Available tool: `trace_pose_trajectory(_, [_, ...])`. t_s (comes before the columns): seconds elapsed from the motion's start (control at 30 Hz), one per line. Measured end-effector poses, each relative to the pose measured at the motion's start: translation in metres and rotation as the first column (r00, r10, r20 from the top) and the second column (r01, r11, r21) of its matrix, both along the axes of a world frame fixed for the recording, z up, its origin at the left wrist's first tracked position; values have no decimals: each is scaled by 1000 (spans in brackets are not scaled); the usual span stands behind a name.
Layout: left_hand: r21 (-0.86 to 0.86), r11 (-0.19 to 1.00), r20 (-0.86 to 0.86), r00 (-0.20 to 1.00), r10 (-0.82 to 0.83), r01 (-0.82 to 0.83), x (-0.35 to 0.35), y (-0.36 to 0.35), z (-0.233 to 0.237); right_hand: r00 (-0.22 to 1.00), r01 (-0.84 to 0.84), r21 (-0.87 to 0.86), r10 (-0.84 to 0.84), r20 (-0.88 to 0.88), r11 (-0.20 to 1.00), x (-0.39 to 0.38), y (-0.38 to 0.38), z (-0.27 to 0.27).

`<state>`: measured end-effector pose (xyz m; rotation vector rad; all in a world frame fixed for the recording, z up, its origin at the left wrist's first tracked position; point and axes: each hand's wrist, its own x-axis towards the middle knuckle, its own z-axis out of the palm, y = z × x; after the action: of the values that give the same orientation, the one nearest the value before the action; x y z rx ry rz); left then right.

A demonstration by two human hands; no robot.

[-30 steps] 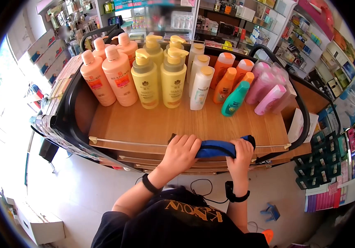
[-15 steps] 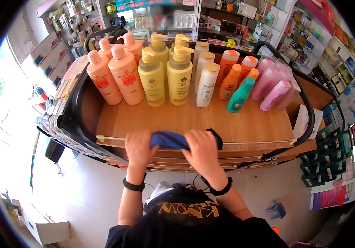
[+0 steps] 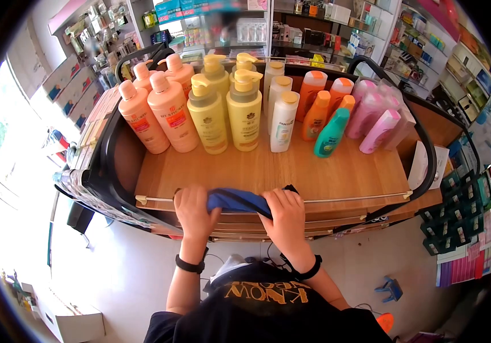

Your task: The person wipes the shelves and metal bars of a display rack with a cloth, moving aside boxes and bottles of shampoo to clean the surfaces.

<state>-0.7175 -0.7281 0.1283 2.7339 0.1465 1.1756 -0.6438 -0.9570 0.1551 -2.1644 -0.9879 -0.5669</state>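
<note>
My left hand and my right hand are both closed around a blue and black cloth. It is stretched and twisted between them, over the front rail of a wooden shelf. A dark end of the cloth pokes out past my right hand. Behind it on the shelf stand peach pump bottles, yellow pump bottles, white shampoo bottles, orange bottles, a tilted green bottle and pink bottles.
Black curved rails enclose both ends of the shelf. Display shelves with goods line the back wall. Dark green boxes are stacked at the right. A small blue stool stands on the floor.
Both hands still grip the cloth. It now looks more tightly twisted, and its dark end shows less beyond my right hand. The view has shifted slightly.
</note>
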Motion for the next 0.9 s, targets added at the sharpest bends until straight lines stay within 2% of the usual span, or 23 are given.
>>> trace_pose_trajectory(0.2, [-28, 997, 26, 997, -74, 75, 16, -49, 4, 998, 14, -53, -11, 55, 998, 0, 0, -9])
trace_pose_trajectory(0.3, [-10, 999, 74, 997, -31, 32, 25, -61, -1, 992, 33, -65, -25, 127, 997, 3, 1, -21])
trace_pose_trajectory(0.4, [5, 999, 82, 996, -32, 31, 24, -58, -4, 984, 52, -62, -41, 174, 997, 4, 1, -32])
trace_pose_trajectory(0.47, [63, 994, 93, 991, -97, 92, 23, -53, -9, 984, 42, -71, -29, 175, 997, 5, 2, -36])
trace_pose_trajectory(0.53, [87, 995, 77, 995, -58, 51, 19, -49, -9, 978, 76, -40, -66, 200, 996, 6, 5, -39])
trace_pose_trajectory(0.6, [113, 987, 102, 986, -129, 118, 16, -46, -9, 978, 42, -34, -34, 206, 999, 7, 7, -45])
trace_pose_trajectory(0.67, [108, 990, 46, 994, -100, 95, 14, -44, -14, 967, 65, -7, -61, 247, 998, 9, 8, -49])
trace_pose_trajectory(0.9, [145, 986, 73, 993, -94, 83, 6, -18, -11, 951, 107, 39, -114, 287, 993, 8, 14, -58])
